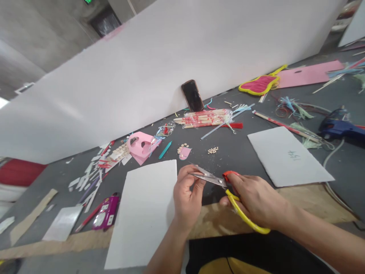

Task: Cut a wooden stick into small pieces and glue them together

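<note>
My right hand [253, 198] grips a pair of scissors [209, 178] with one red and one yellow handle loop. Its blades are slightly parted and point left, toward the fingers of my left hand [188, 194]. Those fingers are pinched together at the blade tips; whatever they hold is too small to make out. Just beyond the hands lie a small pile of pale cut bits [213, 150] and a pink paper piece [185, 153] with more bits beside it. A teal marker-like stick [165, 150] rests to their left.
White board sheets lie left [145, 213] and right [289, 158] of my hands. Behind stand a phone [192, 95] against the white partition and a bundle of wooden sticks [205, 118]. A blue glue gun [342, 127] sits far right; pink cutouts [141, 144] and scraps lie left.
</note>
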Demonstrator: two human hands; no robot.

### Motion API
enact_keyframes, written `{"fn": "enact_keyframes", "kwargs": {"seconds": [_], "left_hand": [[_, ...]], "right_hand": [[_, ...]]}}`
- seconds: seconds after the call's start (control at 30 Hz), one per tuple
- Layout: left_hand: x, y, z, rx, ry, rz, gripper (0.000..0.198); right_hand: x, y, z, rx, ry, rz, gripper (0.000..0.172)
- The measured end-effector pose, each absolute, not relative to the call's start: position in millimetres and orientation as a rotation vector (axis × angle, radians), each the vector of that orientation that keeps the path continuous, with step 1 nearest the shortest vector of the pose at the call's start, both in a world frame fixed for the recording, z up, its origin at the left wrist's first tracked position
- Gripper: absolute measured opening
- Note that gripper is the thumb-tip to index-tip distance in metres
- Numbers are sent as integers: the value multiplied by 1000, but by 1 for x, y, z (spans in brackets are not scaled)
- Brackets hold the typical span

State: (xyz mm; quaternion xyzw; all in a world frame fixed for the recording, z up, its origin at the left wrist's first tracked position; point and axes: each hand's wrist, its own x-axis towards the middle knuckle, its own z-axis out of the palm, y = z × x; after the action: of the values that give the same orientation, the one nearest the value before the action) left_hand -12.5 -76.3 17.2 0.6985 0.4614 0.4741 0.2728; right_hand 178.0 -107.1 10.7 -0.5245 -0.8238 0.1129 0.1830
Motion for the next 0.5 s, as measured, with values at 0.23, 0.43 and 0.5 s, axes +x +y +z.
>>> {"fn": "enact_keyframes", "kwargs": {"seconds": [0.23,0.43,0.5], "left_hand": [[-11,-80,22,1776,1254,1222,10],[-13,-80,20,1753,1284,1309,6],[-13,-79,17,1750,1254,1345,6]], "right_hand": [[177,-107,12,-1488,-2308,420,35],[179,-104,11,-1484,-2286,478,36],[180,-103,13,-1469,-2287,507,38]]}}
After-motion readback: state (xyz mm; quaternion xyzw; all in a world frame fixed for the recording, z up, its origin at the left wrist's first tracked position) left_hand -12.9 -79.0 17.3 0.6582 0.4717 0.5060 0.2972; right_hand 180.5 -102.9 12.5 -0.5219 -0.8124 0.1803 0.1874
